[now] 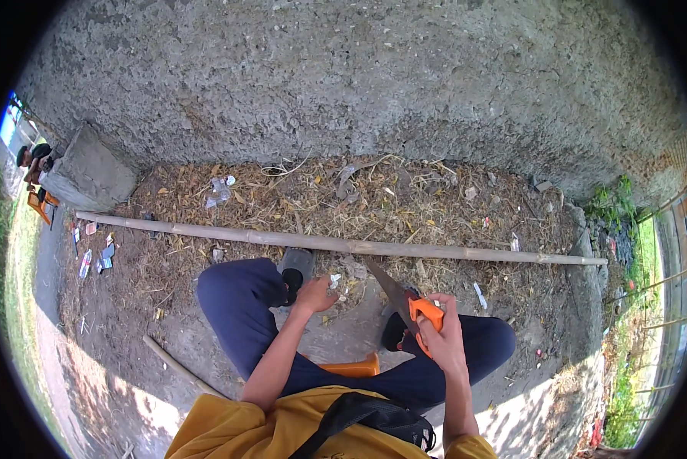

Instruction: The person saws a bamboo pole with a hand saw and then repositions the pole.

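Note:
My right hand [446,336] grips the orange handle of a handsaw [393,291]. Its dark blade slants up and left, the tip close to the near side of a long bamboo pole [420,249]. The pole lies across in front of me, running from the far left to the right. Beside my left shoe, my left hand [318,295] is held low with its fingers curled in. Small whitish bits [334,281] show at its fingertips; whether it holds them or they lie on the ground beyond, I cannot make out.
A rough concrete wall [343,76] rises behind the litter-strewn ground. At the left end stands a concrete block [91,172], with a seated person [34,162] beyond it. A shorter stick [179,363] lies at lower left. Under me is an orange stool [355,368].

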Motion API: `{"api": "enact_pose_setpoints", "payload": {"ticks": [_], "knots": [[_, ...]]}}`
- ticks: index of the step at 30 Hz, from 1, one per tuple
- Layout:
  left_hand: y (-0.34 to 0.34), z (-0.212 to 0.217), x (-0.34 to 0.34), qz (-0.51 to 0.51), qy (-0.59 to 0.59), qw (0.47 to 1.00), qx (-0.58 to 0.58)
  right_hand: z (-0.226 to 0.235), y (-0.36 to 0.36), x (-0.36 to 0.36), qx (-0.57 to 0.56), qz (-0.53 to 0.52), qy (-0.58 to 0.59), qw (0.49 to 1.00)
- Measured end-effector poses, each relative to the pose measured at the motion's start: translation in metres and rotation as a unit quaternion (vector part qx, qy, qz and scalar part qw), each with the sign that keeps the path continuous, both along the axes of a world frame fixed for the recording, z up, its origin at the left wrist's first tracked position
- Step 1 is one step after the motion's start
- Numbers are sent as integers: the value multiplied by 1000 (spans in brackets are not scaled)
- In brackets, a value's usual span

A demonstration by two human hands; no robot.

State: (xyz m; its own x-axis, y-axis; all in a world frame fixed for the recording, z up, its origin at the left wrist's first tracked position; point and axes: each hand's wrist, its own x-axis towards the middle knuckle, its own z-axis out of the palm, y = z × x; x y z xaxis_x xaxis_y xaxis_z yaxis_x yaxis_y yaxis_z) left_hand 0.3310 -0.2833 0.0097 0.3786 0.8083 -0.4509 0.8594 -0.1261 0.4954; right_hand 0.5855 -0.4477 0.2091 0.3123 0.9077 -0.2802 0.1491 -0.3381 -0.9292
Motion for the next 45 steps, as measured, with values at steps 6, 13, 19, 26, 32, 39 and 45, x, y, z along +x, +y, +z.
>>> {"api": "enact_pose_setpoints", "payload": {"ticks": [6,13,19,26,32,39,45], "knots": [[-6,-35,-6,-40,46,997,-40,23,-9,-16,75,-37,52,995],[-21,-76,-7,-129,45,987,-89,-40,16,-55,107,-16,78,991],[-25,-72,4,-144,35,984,-96,-52,9,-64,101,-22,140,985],[-20,-75,-1,-145,68,980,-119,-43,11,-75,76,0,189,979],[-23,-89,10,-153,70,979,-113,-59,2,-63,73,-29,204,976],[-10,-111,16,-138,1,979,-149,-46,6,-26,119,-101,236,959],[52,-158,14,359,-346,787,-362,-10,34,18,183,-101,153,966]]}}
